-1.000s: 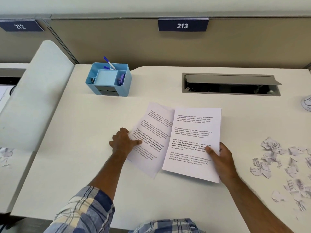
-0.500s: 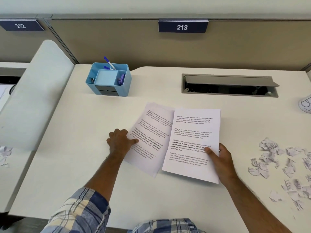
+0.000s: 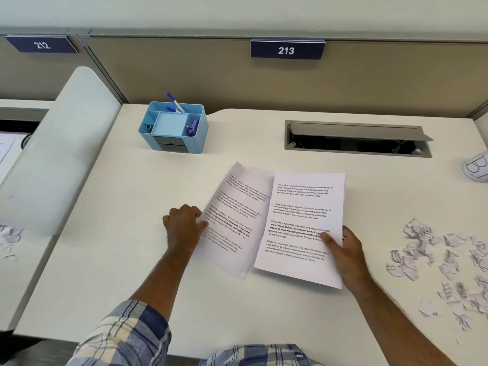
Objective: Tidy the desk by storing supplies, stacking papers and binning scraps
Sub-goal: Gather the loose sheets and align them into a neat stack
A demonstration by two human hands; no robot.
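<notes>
Pinching the right sheet [image 3: 303, 220] at its edge, thumb on top, my right hand [image 3: 343, 249] holds it. My left hand [image 3: 184, 228] curls onto the tilted left sheets' [image 3: 235, 220] edge on the desk [image 3: 105, 260]. Torn scraps [image 3: 435, 260] lie well to the right; blue organizer [image 3: 174, 128] stands behind.

Readable text, located relative to the desk organizer [image 3: 174, 128]. Behind it to the left, "212" is shown in white on a dark blue partition plate [image 3: 42, 44]; behind it to the right, "213" on a second plate [image 3: 287, 50]. In front and to the right, each printed sheet [image 3: 303, 223] carries paragraphs beginning "Village life is a peaceful, close-knit, and nature-connected way of living". At far right, a large outlined "B" is seen on a white container [image 3: 476, 169].
</notes>
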